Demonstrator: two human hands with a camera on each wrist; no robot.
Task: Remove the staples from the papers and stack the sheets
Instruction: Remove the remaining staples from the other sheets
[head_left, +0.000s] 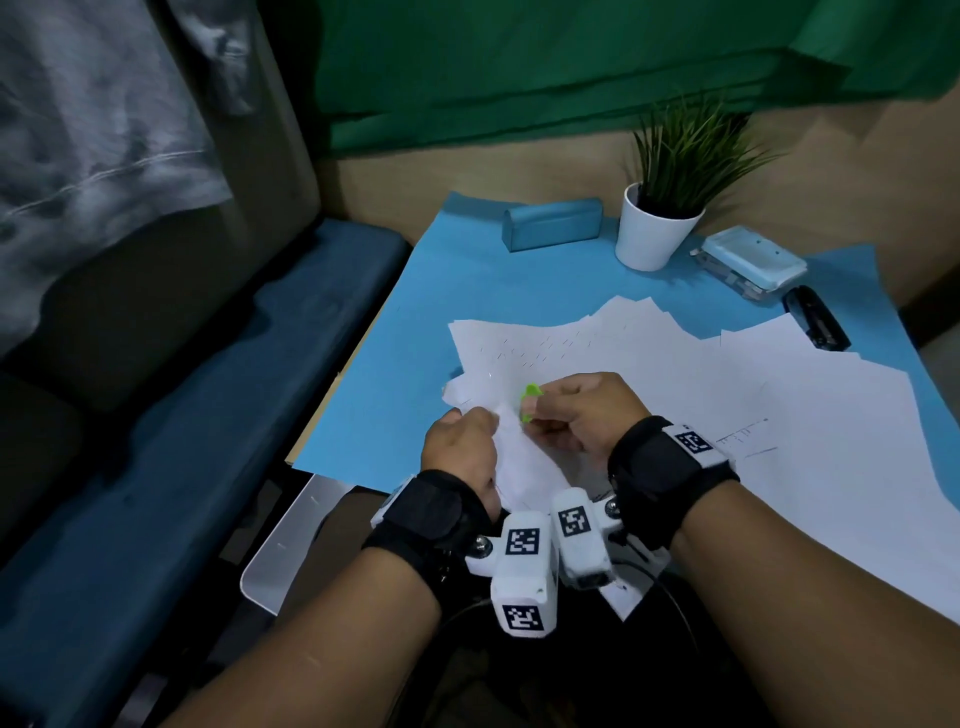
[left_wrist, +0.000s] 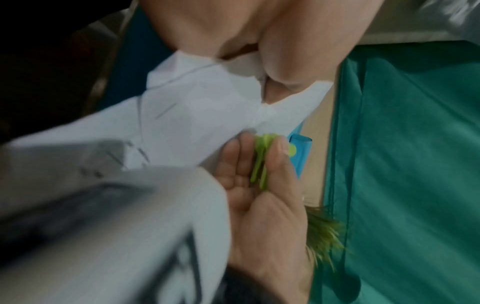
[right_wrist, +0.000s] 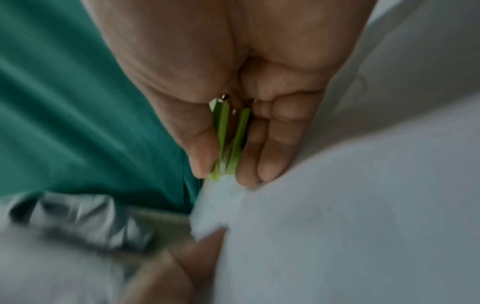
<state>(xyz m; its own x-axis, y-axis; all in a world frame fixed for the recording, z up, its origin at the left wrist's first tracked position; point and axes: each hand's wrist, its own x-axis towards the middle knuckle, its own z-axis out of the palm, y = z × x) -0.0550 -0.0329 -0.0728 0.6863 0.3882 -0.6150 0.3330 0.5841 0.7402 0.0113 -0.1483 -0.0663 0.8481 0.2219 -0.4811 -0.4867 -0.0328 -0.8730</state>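
My left hand (head_left: 465, 434) pinches the corner of a stapled set of white papers (head_left: 511, 457), lifted above the table's near edge. In the left wrist view its thumb and finger grip the paper corner (left_wrist: 221, 98). My right hand (head_left: 576, 413) squeezes a lime-green staple remover (head_left: 529, 402) between thumb and fingers, its tip against that same corner. The staple remover (right_wrist: 230, 142) shows its two green arms pressed together; the staple itself is hidden. Loose white sheets (head_left: 701, 374) lie spread across the blue table cover (head_left: 415, 312).
At the back stand a light-blue case (head_left: 551, 224), a white potted plant (head_left: 657, 228), a plastic box (head_left: 750, 260) and a black stapler (head_left: 815, 318). A blue bench (head_left: 182, 441) runs along the left. A white tray (head_left: 283, 551) sticks out under the table's near edge.
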